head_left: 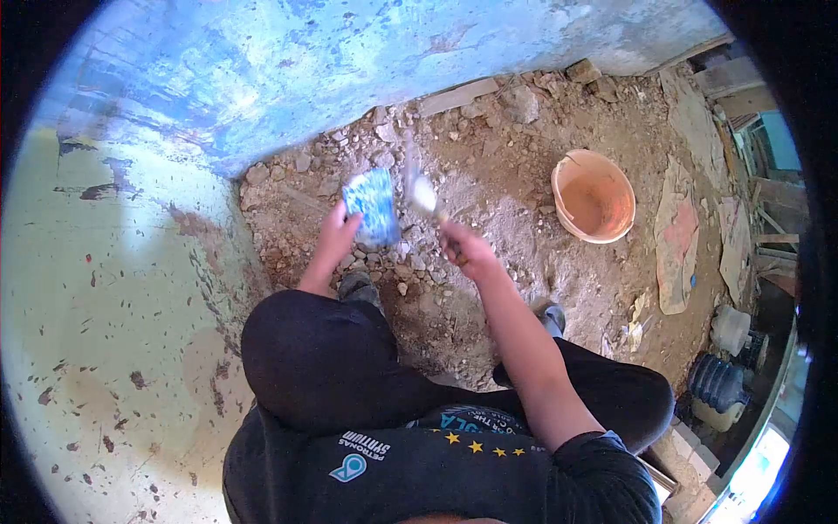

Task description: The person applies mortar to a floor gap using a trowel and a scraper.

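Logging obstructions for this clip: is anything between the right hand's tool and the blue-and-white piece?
Nothing visible. Only rubble shows between the blurred tool in the right hand and the piece in the left hand; the bucket stands aside.

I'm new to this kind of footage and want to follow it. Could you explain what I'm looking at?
There is no machine here: a person works with two bare hands. The one picture comes from a camera worn on their head, looking down past their shirt and knees, so its left is their left.

The left hand holds a blue-and-white piece. The right hand grips a hand tool, too blurred to identify surely. Below them is rough ground scattered with stones and rubble. A pale orange bucket stands off to the right. A blue wall and a pale green wall meet at a corner.
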`<state>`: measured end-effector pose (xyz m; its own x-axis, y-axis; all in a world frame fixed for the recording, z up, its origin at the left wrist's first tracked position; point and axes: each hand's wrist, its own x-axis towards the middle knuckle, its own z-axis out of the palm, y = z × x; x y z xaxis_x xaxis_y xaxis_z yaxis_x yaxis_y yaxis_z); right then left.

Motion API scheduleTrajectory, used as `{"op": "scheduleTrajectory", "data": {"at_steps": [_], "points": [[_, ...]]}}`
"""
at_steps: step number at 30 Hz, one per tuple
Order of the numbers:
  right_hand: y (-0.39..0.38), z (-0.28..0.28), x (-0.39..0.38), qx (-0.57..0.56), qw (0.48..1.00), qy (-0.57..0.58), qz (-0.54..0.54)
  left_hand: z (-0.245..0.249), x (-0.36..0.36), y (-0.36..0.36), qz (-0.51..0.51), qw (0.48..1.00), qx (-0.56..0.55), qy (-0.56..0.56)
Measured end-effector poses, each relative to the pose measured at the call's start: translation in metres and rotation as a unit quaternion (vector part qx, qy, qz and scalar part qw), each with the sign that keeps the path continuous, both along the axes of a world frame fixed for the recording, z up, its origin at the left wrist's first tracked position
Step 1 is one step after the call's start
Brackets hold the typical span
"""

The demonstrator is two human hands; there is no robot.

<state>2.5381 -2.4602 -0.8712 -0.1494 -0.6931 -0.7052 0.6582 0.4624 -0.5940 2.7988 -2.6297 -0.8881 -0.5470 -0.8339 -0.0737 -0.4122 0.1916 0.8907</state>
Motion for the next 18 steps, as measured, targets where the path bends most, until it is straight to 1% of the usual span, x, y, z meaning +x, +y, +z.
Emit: {"op": "scheduleTrajectory", "data": {"at_steps": [1, 2, 3, 4, 5, 6, 7, 8, 9, 10, 12, 13, 14, 15, 16, 18], "points": [[-0.009, 0.019, -0.006, 0.003, 1.0, 0.001, 0.002, 0.019, -0.003, -0.007, 0.053, 0.998, 0.033, 0.02], [-0.019, 0.039, -0.013, 0.005, 0.998, 0.054, -0.022, 0.035, -0.004, -0.011, 0.107, 0.991, 0.067, 0.04], [-0.024, 0.047, -0.017, 0.006, 0.993, 0.107, -0.046, 0.044, -0.002, -0.015, 0.107, 0.993, 0.025, 0.037], [-0.026, 0.044, -0.023, 0.006, 0.993, 0.108, -0.043, 0.05, 0.002, -0.023, 0.107, 0.993, -0.02, 0.036], [-0.027, 0.042, -0.029, 0.013, 0.988, 0.148, 0.027, 0.052, 0.009, -0.029, 0.092, 0.993, -0.067, 0.041], [-0.028, 0.04, -0.034, 0.019, 0.977, 0.187, 0.099, 0.042, 0.02, -0.037, 0.098, 0.992, -0.068, 0.041], [-0.025, 0.043, -0.031, 0.007, 0.983, 0.152, 0.101, 0.023, 0.035, -0.045, 0.11, 0.991, -0.076, -0.008], [-0.023, 0.042, -0.028, 0.004, 0.982, 0.15, 0.112, 0.013, 0.047, -0.047, 0.125, 0.987, -0.082, -0.059], [-0.022, 0.039, -0.022, 0.013, 0.979, 0.167, 0.113, 0.021, 0.054, -0.042, 0.148, 0.984, -0.079, -0.057], [-0.019, 0.03, -0.016, 0.023, 0.976, 0.181, 0.119, 0.018, 0.066, -0.038, 0.165, 0.981, -0.076, -0.066], [-0.018, 0.013, 0.0, 0.017, 0.978, 0.152, 0.143, 0.016, 0.09, -0.036, 0.201, 0.965, -0.11, -0.13], [-0.017, 0.008, 0.008, 0.033, 0.972, 0.172, 0.155, 0.022, 0.097, -0.031, 0.231, 0.955, -0.085, -0.166], [-0.017, 0.003, 0.013, 0.05, 0.966, 0.194, 0.165, 0.016, 0.109, -0.032, 0.24, 0.952, -0.084, -0.171], [-0.018, -0.004, 0.014, 0.043, 0.943, 0.24, 0.224, -0.003, 0.122, -0.037, 0.249, 0.945, -0.057, -0.205], [-0.02, -0.014, 0.017, 0.04, 0.943, 0.238, 0.23, -0.006, 0.127, -0.04, 0.256, 0.937, -0.031, -0.237], [-0.028, -0.028, 0.027, 0.028, 0.87, 0.359, 0.338, -0.008, 0.132, -0.038, 0.263, 0.935, -0.02, -0.237]]}}
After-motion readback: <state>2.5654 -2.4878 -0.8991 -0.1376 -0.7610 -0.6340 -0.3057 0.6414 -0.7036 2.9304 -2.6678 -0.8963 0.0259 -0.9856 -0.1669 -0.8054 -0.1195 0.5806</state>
